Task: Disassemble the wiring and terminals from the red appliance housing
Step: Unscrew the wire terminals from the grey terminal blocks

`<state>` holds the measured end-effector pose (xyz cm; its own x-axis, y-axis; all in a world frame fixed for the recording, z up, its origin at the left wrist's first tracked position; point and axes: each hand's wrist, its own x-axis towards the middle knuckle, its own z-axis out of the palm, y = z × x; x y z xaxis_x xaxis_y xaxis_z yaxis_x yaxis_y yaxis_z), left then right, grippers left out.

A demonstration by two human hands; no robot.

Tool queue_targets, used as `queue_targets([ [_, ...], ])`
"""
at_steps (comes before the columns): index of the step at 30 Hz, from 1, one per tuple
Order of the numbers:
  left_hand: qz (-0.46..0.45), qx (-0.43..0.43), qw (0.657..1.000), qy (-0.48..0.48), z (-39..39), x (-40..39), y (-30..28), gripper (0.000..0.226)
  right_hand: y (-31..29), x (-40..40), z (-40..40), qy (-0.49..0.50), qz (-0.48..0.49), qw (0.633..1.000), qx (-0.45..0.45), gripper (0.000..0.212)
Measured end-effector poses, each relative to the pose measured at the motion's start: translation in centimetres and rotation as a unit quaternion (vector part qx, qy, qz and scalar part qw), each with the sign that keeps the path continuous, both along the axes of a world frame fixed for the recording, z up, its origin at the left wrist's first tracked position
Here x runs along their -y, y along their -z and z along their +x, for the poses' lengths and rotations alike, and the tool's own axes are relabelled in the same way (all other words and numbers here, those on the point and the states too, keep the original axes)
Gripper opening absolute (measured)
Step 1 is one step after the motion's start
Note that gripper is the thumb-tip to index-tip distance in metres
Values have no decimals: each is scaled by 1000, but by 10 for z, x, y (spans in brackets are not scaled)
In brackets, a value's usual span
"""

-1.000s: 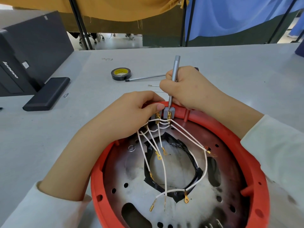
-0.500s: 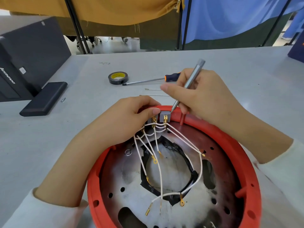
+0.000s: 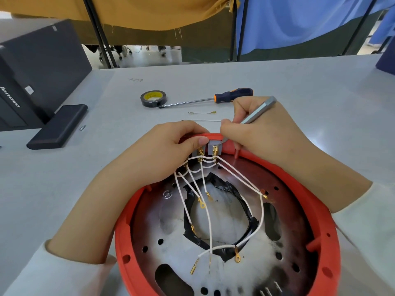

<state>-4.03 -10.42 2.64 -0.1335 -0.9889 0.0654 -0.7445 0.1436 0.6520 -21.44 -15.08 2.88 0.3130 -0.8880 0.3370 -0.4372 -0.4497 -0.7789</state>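
Since the earlier frame, the silver tool (image 3: pixel 257 111) has been tilted lower, its long axis now slanting from upper right down-left to the grey terminal block (image 3: pixel 210 147) (at the housing's far rim). It is pinched by the right hand (image 3: pixel 252 133); the left hand (image 3: pixel 171 150) fingers are curled on the wires (image 3: pixel 205 182) inside the red housing (image 3: pixel 213 231) on the table (image 3: pixel 299 92).

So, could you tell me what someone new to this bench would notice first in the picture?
The big round red housing fills the near foreground, its white wires with gold terminals fanning over the blackened metal plate inside. At its far rim both hands meet at a small grey terminal block: the left hand steadies it while the right hand holds a thin silver tool against it. Behind them on the grey table lie a roll of black tape and an orange-handled screwdriver.
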Motion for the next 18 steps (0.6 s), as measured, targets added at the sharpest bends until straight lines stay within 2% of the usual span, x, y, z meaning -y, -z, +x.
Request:
queue_targets([
  [10, 1, -9, 1000, -2, -1, -1, 1, 19, 2, -3, 2, -8, -43, 999, -13, 41],
  [15, 3, -2, 1000, -4, -1, 0, 0, 21, -5, 2, 2, -34, 42, 999, -2, 35],
  [18, 2, -3, 1000, -3, -1, 0, 0, 22, -12, 7, 4, -40, 84, 995, -26, 30],
])
